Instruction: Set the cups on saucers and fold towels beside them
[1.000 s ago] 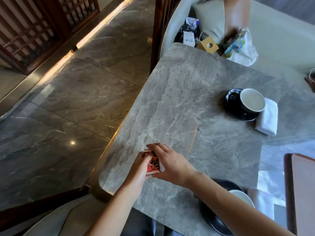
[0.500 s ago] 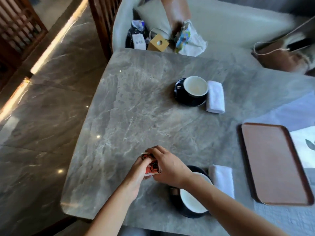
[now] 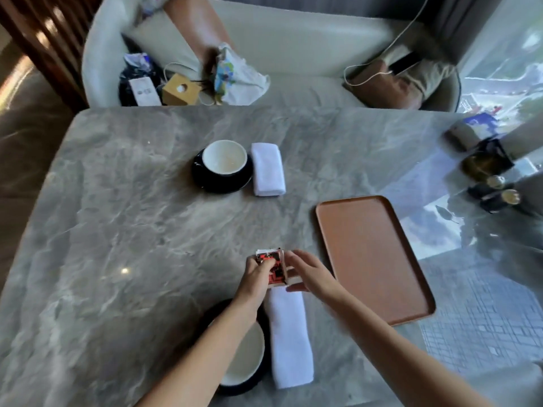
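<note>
Tray (image 3: 373, 257), brown, lies right of near towel (image 3: 289, 336). Left hand (image 3: 257, 271) grips red card box (image 3: 274, 267) above towel; right hand (image 3: 308, 271) half-open beside it.

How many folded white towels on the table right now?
2. One towel lies right of the far cup and saucer; the other towel lies right of the near cup, just below the hands. No others visible.
</note>
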The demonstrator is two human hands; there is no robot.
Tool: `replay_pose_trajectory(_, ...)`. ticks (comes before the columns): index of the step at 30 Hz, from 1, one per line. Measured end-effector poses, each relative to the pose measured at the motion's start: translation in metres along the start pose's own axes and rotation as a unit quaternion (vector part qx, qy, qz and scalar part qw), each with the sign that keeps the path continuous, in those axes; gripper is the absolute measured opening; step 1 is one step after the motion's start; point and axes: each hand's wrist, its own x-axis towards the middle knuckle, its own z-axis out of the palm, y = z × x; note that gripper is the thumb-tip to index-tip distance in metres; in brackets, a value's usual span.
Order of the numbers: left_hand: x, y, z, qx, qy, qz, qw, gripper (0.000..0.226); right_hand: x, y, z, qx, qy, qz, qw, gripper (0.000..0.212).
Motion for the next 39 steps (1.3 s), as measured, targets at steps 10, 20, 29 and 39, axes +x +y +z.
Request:
replay_pose_trajectory(10, 0.053, -0.001, 0.119, 0.086, -0.055, -0.068, 0.993, 0.019, 0.036, 0.02, -0.105, 0.018, 0.076, 0.019, 0.997, 0.022)
replay_pose_trajectory(20, 0.094, 0.024, 0.175, 0.064, -0.029, -0.082, 0.994, 0.018, 0.104, 0.026, -0.166, -0.096, 0.173, -0.055, 0.979, 0.018)
replay_pose_trajectory(29, 0.108, 0.017, 0.186, 0.14, 0.001, -0.055, 0.989, 0.038, 0.112, 0.032, -0.163, -0.199, 0.213, -0.085, 0.953, 0.011)
replay_pose_trajectory(39, 0.078, 0.026, 0.173, 0.124, -0.044, 0.028, 0.991, 0.045, 0.102, 0.019, -0.15, -0.26, 0.235, -0.08, 0.933, 0.022)
